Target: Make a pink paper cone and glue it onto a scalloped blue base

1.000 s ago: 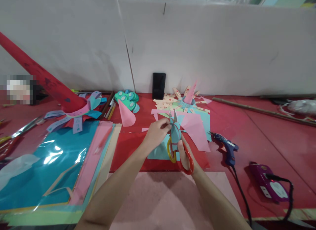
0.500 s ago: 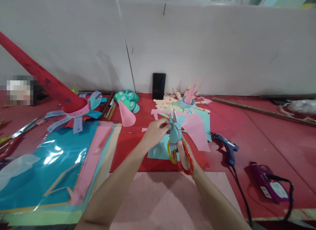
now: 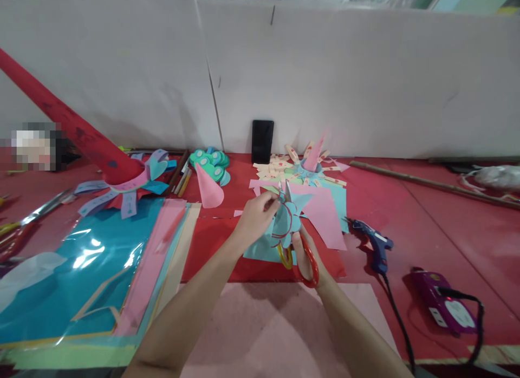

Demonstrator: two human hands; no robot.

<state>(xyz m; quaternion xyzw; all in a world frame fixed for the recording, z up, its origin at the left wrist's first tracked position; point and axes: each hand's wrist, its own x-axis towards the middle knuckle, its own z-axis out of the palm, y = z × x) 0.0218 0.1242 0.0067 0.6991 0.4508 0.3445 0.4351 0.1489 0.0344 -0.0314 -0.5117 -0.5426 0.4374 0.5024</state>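
In the middle of the head view, my left hand (image 3: 258,213) pinches the edge of a light blue paper cut-out (image 3: 285,222) with a scalloped rim and red drawn lines. My right hand (image 3: 306,253) is wrapped round scissors (image 3: 312,267) that have one red and one yellow handle loop. Their blades point away from me at the cut-out, their tips slightly parted. Paper hides part of the blades. Beneath both hands lie a light blue sheet (image 3: 257,251) and a pink sheet (image 3: 331,221) on red paper (image 3: 207,253).
A glue gun (image 3: 376,245) and a purple power box (image 3: 442,302) with cables lie at right. Behind are a phone (image 3: 262,142), a pink cone (image 3: 208,188) and a small paper hat (image 3: 312,161). A tall red cone hat (image 3: 93,145) and plastic-wrapped blue sheets (image 3: 101,259) occupy the left.
The light blue cut-out has turned and now shows more of its face and scalloped edge. Both hands stay in nearly the same place, still on the paper and scissors.
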